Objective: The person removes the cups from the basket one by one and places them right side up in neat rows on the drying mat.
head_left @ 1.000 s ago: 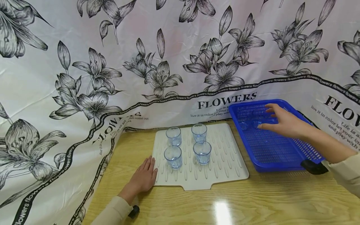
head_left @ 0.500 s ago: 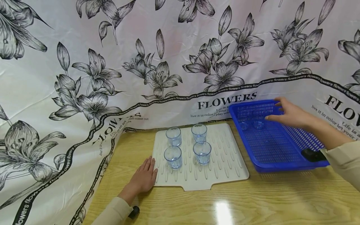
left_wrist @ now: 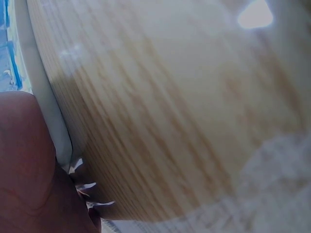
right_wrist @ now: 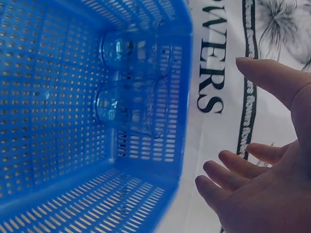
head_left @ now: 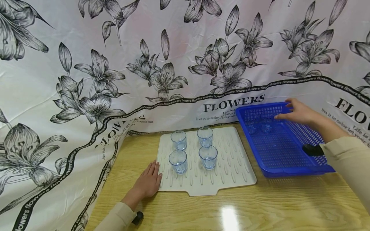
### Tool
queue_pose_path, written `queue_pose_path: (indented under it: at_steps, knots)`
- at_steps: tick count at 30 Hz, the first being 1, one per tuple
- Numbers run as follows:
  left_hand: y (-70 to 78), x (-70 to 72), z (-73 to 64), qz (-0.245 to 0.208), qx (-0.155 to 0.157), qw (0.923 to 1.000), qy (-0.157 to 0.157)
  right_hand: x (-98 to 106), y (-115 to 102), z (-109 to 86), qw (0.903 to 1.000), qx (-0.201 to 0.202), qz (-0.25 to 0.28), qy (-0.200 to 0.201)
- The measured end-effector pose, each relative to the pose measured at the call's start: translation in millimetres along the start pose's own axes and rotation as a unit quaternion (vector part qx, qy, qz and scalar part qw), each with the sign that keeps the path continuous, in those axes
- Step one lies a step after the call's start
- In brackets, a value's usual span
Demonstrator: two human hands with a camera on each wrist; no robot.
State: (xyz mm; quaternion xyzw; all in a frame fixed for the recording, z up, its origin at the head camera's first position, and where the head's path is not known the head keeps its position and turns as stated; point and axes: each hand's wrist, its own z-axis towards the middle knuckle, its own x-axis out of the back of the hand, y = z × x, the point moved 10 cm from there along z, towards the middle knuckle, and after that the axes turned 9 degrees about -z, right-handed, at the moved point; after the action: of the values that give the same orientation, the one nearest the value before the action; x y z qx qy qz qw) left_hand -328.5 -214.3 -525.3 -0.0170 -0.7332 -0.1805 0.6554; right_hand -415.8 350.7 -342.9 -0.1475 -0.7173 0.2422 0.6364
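Observation:
My left hand (head_left: 148, 180) lies flat at the left edge of a white draining board (head_left: 231, 166), its fingers straight and touching the edge. Several light blue, clear drinking glasses (head_left: 178, 163) stand upright on this board in two rows. Over the far right part of a blue plastic basket (head_left: 274, 157), my right hand (head_left: 300, 113) hovers with nothing in it, thumb and fingers spread apart. Two more glasses (right_wrist: 112, 103) stand side by side at the far end inside the basket, a short way from the fingertips.
The board and basket are on a wood-grain table (head_left: 185, 213). Behind them hangs a white flower-printed cloth (head_left: 179, 80), close to the basket's far rim. The basket's slotted walls rise around the glasses inside it.
My right hand has moved away from the glasses in the basket, to the right and back, so both show more fully. The left hand, board and glasses on it stay put.

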Motion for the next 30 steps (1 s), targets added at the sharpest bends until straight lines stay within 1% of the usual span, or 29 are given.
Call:
queue_pose_path:
  at_steps: [5, 11, 14, 20, 24, 28, 30]
  knots:
    - [1.1, 1.8, 0.1, 0.002, -0.001, 1.0000, -0.002, -2, 8, 8.3, 0.9999, -0.007, 0.013, 0.007]
    - [0.0, 1.0, -0.5, -0.002, 0.008, 0.9999, -0.009, -7, 17, 19.8, 0.9990, -0.014, 0.038, 0.019]
    - [0.2, 0.7, -1.3, -0.001, 0.011, 0.9999, -0.012, -10, 22, 24.7, 0.9987, -0.020, 0.038, 0.027]
    - [0.9, 2.3, -2.0, 0.001, 0.011, 0.9999, -0.008, -16, 31, 32.3, 0.9981, -0.031, 0.036, 0.040]
    - [1.3, 2.5, -2.8, 0.001, 0.013, 0.9999, -0.011, -20, 35, 35.5, 0.9976, -0.036, 0.044, 0.039]
    - [2.1, 3.8, -3.4, -0.014, 0.010, 0.9998, -0.008, -25, 37, 37.9, 0.9974, -0.044, 0.047, 0.033]
    - [2.0, 3.8, -3.1, -0.014, 0.010, 0.9998, -0.008, -27, 38, 39.5, 0.9972, -0.046, 0.050, 0.030]
